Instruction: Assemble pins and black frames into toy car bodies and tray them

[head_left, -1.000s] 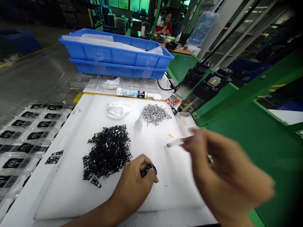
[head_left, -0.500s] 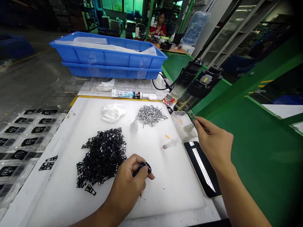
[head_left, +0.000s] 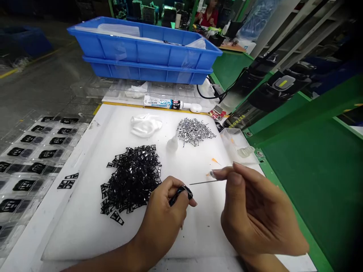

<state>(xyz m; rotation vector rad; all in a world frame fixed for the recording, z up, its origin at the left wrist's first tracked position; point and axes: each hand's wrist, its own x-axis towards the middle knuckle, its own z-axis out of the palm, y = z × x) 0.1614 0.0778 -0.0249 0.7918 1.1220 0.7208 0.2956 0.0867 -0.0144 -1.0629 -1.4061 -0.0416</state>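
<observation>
Left hand (head_left: 164,219) pinches a black part (head_left: 185,189), right hand (head_left: 258,211) a thin rod (head_left: 202,183); far blue bin (head_left: 124,49) holds pale sheets (head_left: 119,29), right clear box (head_left: 235,135) a glassy vessel (head_left: 245,152).

Two blue bins (head_left: 153,53), two black bottles (head_left: 279,88), one labelled tube (head_left: 162,102), one squeeze bottle (head_left: 172,145), one thin rod (head_left: 202,183), one held black part (head_left: 185,190); one heap of black frames (head_left: 133,175), one of metal pins (head_left: 194,131), both beyond counting
</observation>
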